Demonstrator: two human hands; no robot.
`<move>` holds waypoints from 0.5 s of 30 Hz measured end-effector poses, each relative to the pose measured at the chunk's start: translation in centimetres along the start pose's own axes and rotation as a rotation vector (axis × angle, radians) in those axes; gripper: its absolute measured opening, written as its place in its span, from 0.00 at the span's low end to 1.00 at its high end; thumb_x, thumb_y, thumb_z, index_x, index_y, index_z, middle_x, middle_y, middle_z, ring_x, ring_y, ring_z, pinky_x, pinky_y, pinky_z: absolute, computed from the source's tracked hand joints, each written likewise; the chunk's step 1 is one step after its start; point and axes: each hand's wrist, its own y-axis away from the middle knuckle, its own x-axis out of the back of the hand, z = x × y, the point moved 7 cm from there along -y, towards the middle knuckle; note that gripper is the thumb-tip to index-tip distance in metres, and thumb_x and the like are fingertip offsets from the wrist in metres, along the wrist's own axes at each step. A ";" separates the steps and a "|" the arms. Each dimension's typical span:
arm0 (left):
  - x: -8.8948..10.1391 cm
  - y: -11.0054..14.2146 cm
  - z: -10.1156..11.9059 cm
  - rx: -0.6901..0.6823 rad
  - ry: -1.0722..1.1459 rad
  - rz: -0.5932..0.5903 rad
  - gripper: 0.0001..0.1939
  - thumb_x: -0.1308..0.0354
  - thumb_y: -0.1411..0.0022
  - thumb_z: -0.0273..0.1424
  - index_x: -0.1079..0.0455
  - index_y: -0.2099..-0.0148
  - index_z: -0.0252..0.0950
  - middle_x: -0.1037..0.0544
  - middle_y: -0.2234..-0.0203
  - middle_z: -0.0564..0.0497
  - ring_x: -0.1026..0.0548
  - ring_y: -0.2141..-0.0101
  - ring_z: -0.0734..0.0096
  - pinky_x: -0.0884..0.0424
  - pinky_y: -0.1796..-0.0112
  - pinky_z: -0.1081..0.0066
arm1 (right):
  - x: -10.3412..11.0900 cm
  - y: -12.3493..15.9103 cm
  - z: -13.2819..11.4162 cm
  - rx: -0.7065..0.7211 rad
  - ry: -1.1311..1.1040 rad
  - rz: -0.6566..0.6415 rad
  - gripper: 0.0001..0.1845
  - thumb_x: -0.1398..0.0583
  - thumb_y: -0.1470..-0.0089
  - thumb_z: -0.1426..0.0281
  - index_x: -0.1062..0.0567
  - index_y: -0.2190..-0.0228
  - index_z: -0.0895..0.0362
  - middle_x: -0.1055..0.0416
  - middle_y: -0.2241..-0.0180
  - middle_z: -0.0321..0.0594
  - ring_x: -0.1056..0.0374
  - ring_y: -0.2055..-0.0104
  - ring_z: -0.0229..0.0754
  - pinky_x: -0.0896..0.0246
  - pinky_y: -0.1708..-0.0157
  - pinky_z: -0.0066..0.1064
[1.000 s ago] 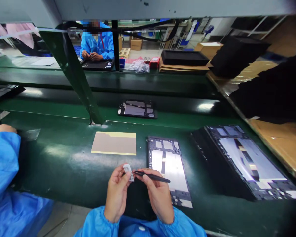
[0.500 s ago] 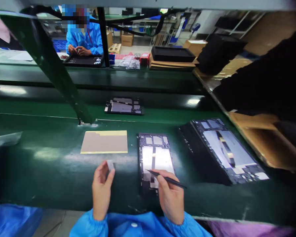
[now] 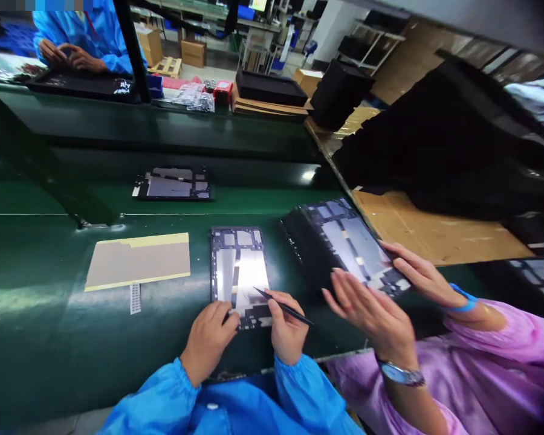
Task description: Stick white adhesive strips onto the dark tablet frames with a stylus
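Note:
My left hand (image 3: 208, 338) rests curled on the near left corner of an open tablet frame (image 3: 239, 272) lying on the green bench (image 3: 49, 338). My right hand (image 3: 286, 329) grips black tweezers (image 3: 281, 306), their tip pointing at the frame's lower middle. A small white label strip (image 3: 135, 298) lies on the bench left of the frame, below a tan sheet with yellow edges (image 3: 138, 261).
A co-worker in purple sleeves has both hands (image 3: 381, 302) on a stack of tablet frames (image 3: 340, 241) at my right. Another tablet frame (image 3: 174, 184) lies farther back. Cardboard (image 3: 435, 229) and black trays (image 3: 453, 151) fill the right. A person in blue (image 3: 81, 42) works opposite.
The label strip left my left hand and now lies on the bench; that hand moved onto the frame. The view swung right, and a co-worker's hands reached the stack at right.

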 end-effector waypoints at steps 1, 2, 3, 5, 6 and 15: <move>0.2 -0.6 -0.5 0.010 -0.028 -0.001 0.14 0.40 0.39 0.21 0.30 0.52 0.41 0.24 0.57 0.45 0.24 0.56 0.58 0.24 0.57 0.62 | -0.7 -0.7 -0.3 0.000 -0.012 -0.027 0.02 0.35 0.44 0.66 0.20 0.68 0.50 0.18 0.65 0.39 0.22 0.60 0.49 0.27 0.56 0.47; 0.4 -1.1 -1.0 0.020 -0.047 -0.005 0.14 0.40 0.40 0.21 0.30 0.53 0.40 0.24 0.57 0.45 0.24 0.56 0.58 0.24 0.58 0.62 | -1.1 -1.4 -0.6 0.001 -0.025 -0.048 0.01 0.34 0.44 0.66 0.20 0.68 0.48 0.18 0.66 0.39 0.22 0.60 0.49 0.28 0.56 0.47; 0.6 -1.7 -1.4 0.028 -0.056 -0.009 0.14 0.39 0.40 0.21 0.30 0.53 0.40 0.24 0.57 0.45 0.24 0.56 0.58 0.24 0.59 0.61 | -1.5 -1.9 -0.9 -0.003 -0.036 -0.068 0.01 0.34 0.44 0.66 0.20 0.68 0.47 0.19 0.66 0.38 0.23 0.60 0.49 0.28 0.56 0.47; 0.8 -2.4 -1.8 0.019 -0.050 -0.013 0.12 0.38 0.39 0.23 0.30 0.53 0.39 0.24 0.56 0.44 0.25 0.55 0.56 0.24 0.57 0.59 | -1.6 -2.1 -1.0 -0.044 -0.042 -0.117 0.01 0.35 0.44 0.66 0.20 0.67 0.47 0.19 0.66 0.39 0.23 0.60 0.49 0.28 0.56 0.47; 0.9 -2.6 -1.9 0.004 -0.039 -0.012 0.11 0.38 0.38 0.25 0.29 0.53 0.39 0.24 0.54 0.43 0.25 0.53 0.55 0.25 0.55 0.58 | -1.4 -1.9 -0.9 -0.074 -0.041 -0.138 0.01 0.35 0.43 0.66 0.20 0.67 0.47 0.20 0.66 0.39 0.23 0.61 0.49 0.27 0.58 0.47; 1.6 -2.5 -1.3 -0.090 0.143 0.041 0.08 0.44 0.32 0.28 0.23 0.57 0.41 0.20 0.58 0.47 0.21 0.55 0.63 0.25 0.51 0.63 | 0.8 2.6 1.1 -0.105 0.061 -0.132 0.03 0.35 0.42 0.66 0.21 0.65 0.51 0.18 0.69 0.39 0.26 0.46 0.55 0.42 0.38 0.60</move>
